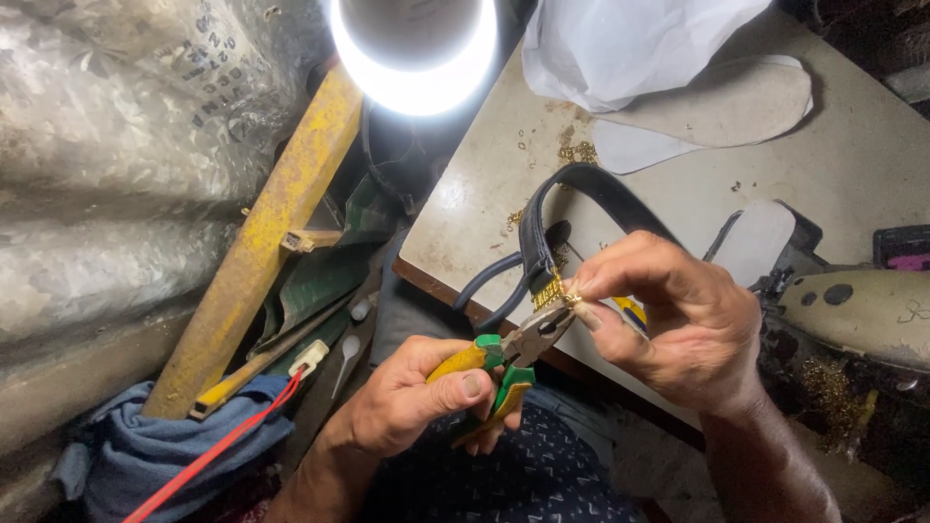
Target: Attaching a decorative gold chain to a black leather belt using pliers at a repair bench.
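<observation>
Bare table [852,165] lies open right of the strap [581,184]; insoles [722,107] and bag [620,39] crowd its far edge.

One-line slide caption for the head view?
Left hand grips pliers on gold chain of dark strap, pinched by right hand.
</observation>
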